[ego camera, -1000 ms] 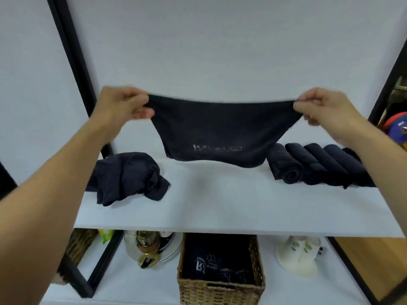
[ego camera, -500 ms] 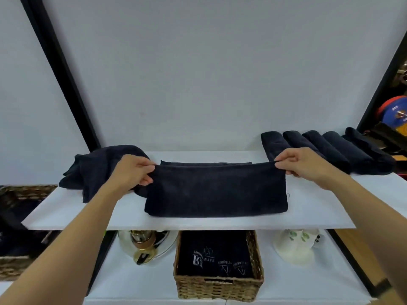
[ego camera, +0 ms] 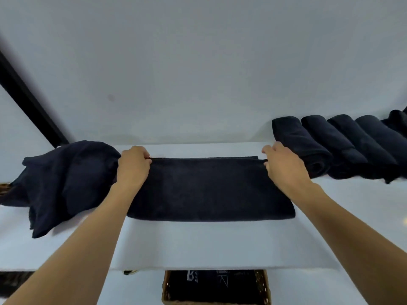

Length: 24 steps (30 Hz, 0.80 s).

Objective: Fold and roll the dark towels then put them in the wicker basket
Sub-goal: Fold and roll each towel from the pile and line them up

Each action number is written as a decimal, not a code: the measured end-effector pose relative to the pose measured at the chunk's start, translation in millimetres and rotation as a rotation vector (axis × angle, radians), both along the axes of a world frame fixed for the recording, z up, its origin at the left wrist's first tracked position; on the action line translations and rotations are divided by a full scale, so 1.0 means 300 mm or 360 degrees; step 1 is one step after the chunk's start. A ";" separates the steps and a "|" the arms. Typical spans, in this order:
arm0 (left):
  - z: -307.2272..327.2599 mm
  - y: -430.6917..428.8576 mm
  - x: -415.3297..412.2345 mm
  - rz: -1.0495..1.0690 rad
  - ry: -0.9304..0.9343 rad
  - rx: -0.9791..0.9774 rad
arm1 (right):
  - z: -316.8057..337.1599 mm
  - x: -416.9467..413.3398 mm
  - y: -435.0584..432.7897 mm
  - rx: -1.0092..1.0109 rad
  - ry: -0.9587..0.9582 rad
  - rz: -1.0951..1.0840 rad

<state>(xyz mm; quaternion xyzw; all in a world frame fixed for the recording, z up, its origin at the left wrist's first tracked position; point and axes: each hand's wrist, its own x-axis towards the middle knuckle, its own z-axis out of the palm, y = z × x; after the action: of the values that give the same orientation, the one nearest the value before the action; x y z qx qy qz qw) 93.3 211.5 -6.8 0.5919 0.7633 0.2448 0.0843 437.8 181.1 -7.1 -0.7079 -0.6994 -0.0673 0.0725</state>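
Both hands, left hand (ego camera: 132, 167) and right hand (ego camera: 283, 167), pinch the far corners of the folded dark towel (ego camera: 209, 190) lying flat on the white shelf (ego camera: 198, 245).

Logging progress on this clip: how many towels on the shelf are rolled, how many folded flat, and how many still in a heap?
rolls: 5
folded towel: 1
heap: 1 (towels inside cannot be counted)
Total: 7

A storage corner: white shelf (ego camera: 198, 245), black frame (ego camera: 28, 102), rolled towels (ego camera: 330, 146), wicker basket (ego camera: 164, 290) below.
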 end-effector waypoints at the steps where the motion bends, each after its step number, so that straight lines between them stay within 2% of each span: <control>1: 0.001 -0.015 0.025 -0.0024 0.0058 0.0063 | 0.000 -0.026 -0.010 0.0122 -0.0021 0.0058; 3: -0.005 -0.069 0.104 -0.0273 0.0058 0.0152 | -0.007 -0.112 -0.029 0.0243 0.0158 0.0328; 4: -0.019 -0.102 0.145 -0.0478 0.0087 0.0109 | -0.018 -0.159 -0.036 0.0175 0.0264 0.0484; 6: -0.068 -0.157 0.186 -0.0749 0.0341 -0.0170 | -0.050 -0.228 -0.046 -0.0165 0.0324 0.0639; 7: -0.090 -0.169 0.175 -0.0779 0.0463 -0.0284 | -0.068 -0.230 -0.044 -0.0318 0.0279 0.0618; 9: -0.100 -0.172 0.121 -0.0757 0.0534 -0.0340 | -0.086 -0.185 -0.020 -0.0413 0.0221 0.0506; 11: -0.092 -0.199 0.072 -0.0824 0.0493 -0.0288 | -0.083 -0.142 -0.003 -0.0419 0.0251 0.0406; 14: -0.075 -0.294 0.032 -0.1101 0.0375 -0.0249 | -0.061 -0.106 0.006 -0.0340 0.0426 0.0286; 16: -0.073 -0.341 0.000 -0.1213 0.0429 -0.0238 | -0.031 -0.097 -0.008 -0.0306 0.0414 0.0239; 18: -0.051 -0.325 -0.029 -0.1257 0.0525 -0.0178 | 0.007 -0.089 -0.044 -0.0283 0.0359 0.0223; 20: -0.032 -0.261 -0.028 -0.1260 0.0709 0.0035 | 0.043 -0.079 -0.094 -0.0293 0.0378 0.0144; 22: -0.005 -0.175 -0.011 -0.1132 0.0888 0.0174 | 0.075 -0.074 -0.153 -0.0360 0.0490 -0.0019; 24: 0.019 -0.098 0.018 -0.0881 0.0979 0.0112 | 0.086 -0.077 -0.221 -0.0484 0.0606 -0.0160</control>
<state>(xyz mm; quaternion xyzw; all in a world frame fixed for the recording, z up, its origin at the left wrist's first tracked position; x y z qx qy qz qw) 98.7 182.1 -0.9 0.8229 0.5560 0.0506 -0.1053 414.7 114.9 18.7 -0.7445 -0.6390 0.1698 0.0923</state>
